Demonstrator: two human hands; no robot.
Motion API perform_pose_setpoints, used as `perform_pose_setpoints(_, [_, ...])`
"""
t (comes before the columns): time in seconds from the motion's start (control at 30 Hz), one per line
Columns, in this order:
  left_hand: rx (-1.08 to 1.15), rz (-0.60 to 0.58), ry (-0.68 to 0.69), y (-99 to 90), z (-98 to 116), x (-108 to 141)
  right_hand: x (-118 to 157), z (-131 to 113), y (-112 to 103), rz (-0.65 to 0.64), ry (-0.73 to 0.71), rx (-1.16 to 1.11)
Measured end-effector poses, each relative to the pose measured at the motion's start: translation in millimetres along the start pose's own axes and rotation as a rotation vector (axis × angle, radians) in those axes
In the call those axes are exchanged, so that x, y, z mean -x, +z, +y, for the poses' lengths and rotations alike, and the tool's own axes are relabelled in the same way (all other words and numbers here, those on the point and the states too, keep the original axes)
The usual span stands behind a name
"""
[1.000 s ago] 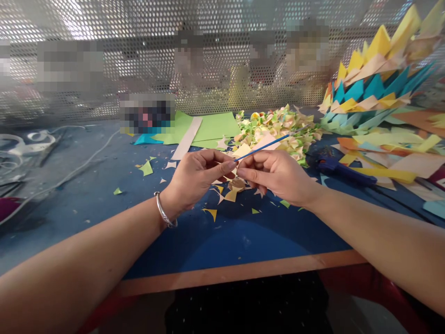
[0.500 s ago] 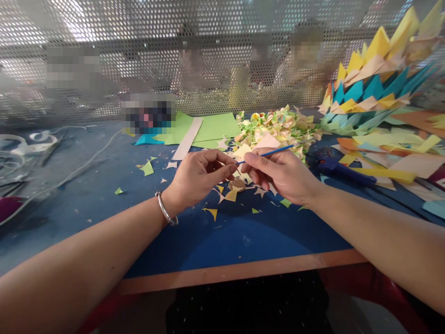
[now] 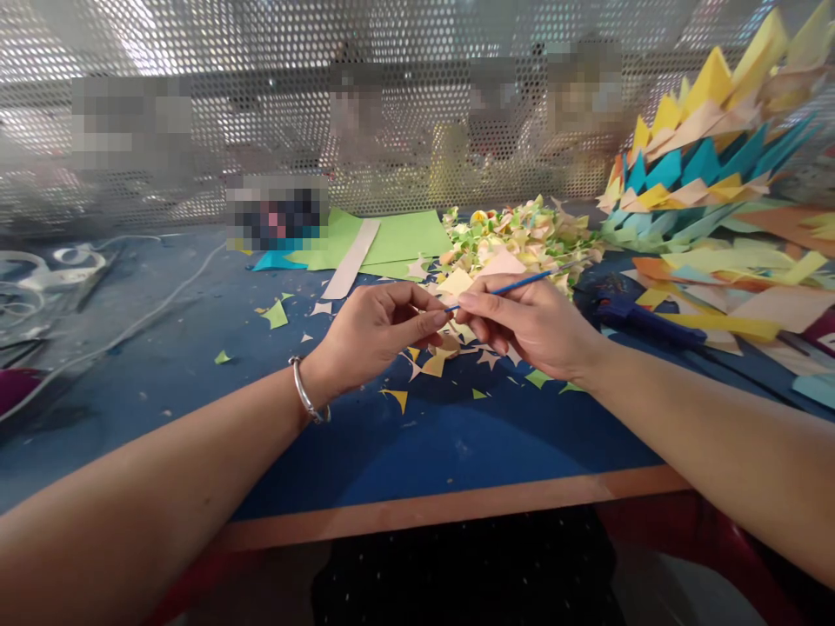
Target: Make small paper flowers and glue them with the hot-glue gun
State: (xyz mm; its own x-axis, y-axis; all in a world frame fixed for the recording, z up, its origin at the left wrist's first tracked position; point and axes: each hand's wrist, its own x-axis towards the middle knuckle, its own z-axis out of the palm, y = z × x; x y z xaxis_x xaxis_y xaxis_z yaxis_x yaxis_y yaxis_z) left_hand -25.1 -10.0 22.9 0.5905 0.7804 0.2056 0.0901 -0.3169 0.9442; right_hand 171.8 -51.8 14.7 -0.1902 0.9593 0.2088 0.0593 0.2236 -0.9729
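Note:
My right hand [image 3: 525, 322] pinches a thin blue stick [image 3: 522, 284] between thumb and fingers. The stick slants up to the right, and its lower left tip reaches the fingertips of my left hand [image 3: 384, 335]. Those fingers are closed around that tip; whether a bit of paper is also between them is hidden. Both hands are above the blue tabletop [image 3: 457, 448]. Under and around them lie cut paper scraps, among them a yellow piece [image 3: 397, 399] and a pale star-shaped piece [image 3: 487, 357].
Behind my hands is a heap of small curled paper pieces [image 3: 515, 230]. Green sheets [image 3: 404, 236] lie left of it, with a pale strip [image 3: 352, 259] on top. At right are a dark blue glue gun [image 3: 652, 322] and a layered folded-paper piece [image 3: 711, 165]. A white cable [image 3: 136, 330] crosses the left side.
Both hands stay almost still around the stick. My left fingertips have shifted very slightly to the right along it.

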Motion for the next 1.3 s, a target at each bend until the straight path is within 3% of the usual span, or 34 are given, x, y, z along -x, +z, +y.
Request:
perform_pose_setpoints(0.67, [0.394,-0.053,-0.214,-0.2,3.8,2.8,0.3,-2.3,2.9,0.002,0.031,-0.092])
perform_pose_setpoints(1.3, [0.480,0.009,-0.334,3.8,10.1,4.5,-0.9,-1.5,2.3,-0.002,0.006,-0.091])
